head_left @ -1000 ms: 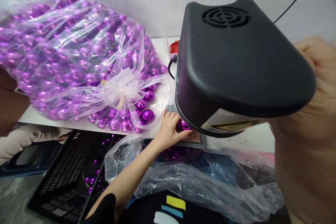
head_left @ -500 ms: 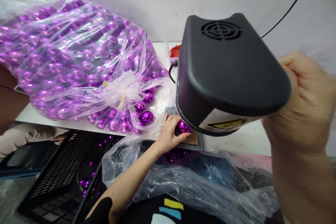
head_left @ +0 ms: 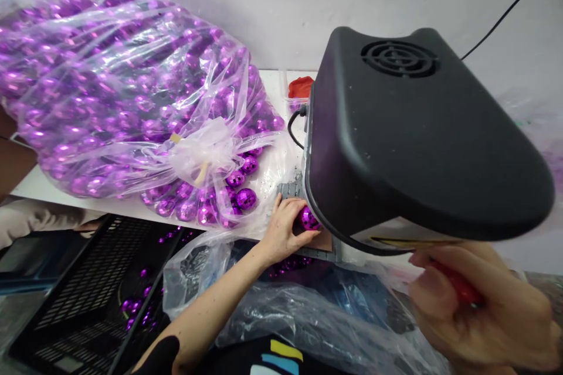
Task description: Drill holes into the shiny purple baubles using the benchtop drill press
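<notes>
On a brown board (head_left: 324, 241) over a grey ribbed mat (head_left: 290, 190), my left hand (head_left: 284, 228) has its fingers and thumb round a shiny purple mirror ball (head_left: 309, 218). Beside and above that ball looms a black machine housing (head_left: 431, 146) with a round vent and a warning label, hiding part of the work spot. My right hand (head_left: 488, 304), somewhat blurred, is closed round a red handle (head_left: 460, 284) below the housing's front right. Whether the handle joins the machine is hidden.
A big clear bag (head_left: 132, 88) full of purple balls covers the left of the white table (head_left: 277, 79). Loose balls (head_left: 246, 198) lie by its knot. A tub with red material (head_left: 301, 87) stands behind. Below are a black crate (head_left: 65, 299) and plastic sheeting (head_left: 281, 310).
My right hand has come down from the housing's right side to below its front, and the red handle now shows. My left hand stays at the ball. The view has shifted slightly.
</notes>
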### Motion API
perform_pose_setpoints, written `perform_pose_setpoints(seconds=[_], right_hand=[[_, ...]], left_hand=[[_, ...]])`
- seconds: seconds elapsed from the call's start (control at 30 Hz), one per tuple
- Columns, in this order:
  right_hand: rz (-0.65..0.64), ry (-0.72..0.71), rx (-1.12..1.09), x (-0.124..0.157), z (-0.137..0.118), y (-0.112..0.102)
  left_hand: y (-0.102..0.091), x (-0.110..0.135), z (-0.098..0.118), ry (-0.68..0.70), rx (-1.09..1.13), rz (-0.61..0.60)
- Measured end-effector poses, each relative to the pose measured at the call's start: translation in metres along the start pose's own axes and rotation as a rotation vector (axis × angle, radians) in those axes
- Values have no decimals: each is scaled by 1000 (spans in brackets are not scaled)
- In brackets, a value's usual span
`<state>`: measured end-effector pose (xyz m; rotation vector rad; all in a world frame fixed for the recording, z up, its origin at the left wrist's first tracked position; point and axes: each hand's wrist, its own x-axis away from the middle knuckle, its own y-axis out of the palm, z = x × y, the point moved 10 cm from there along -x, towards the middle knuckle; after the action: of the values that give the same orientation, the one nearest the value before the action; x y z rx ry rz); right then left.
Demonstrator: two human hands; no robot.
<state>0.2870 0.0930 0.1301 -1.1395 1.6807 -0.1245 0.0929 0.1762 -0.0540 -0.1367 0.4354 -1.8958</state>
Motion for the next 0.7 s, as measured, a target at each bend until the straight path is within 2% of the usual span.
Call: perform_pose_setpoints(seconds=[0.1, 0.23, 0.4, 0.7], right_hand=[[-34, -70, 67, 11, -6, 9], [23, -48, 91, 19, -4, 11], [5, -80, 77, 22, -9, 18], [155, -174, 23, 35, -7, 20]], left_hand=[[-3, -1, 3, -23, 11, 13], [-3, -1, 4, -20, 21, 15], [-4, -2, 4, -1, 7, 23], [-3, -1, 10, 52, -135, 27]])
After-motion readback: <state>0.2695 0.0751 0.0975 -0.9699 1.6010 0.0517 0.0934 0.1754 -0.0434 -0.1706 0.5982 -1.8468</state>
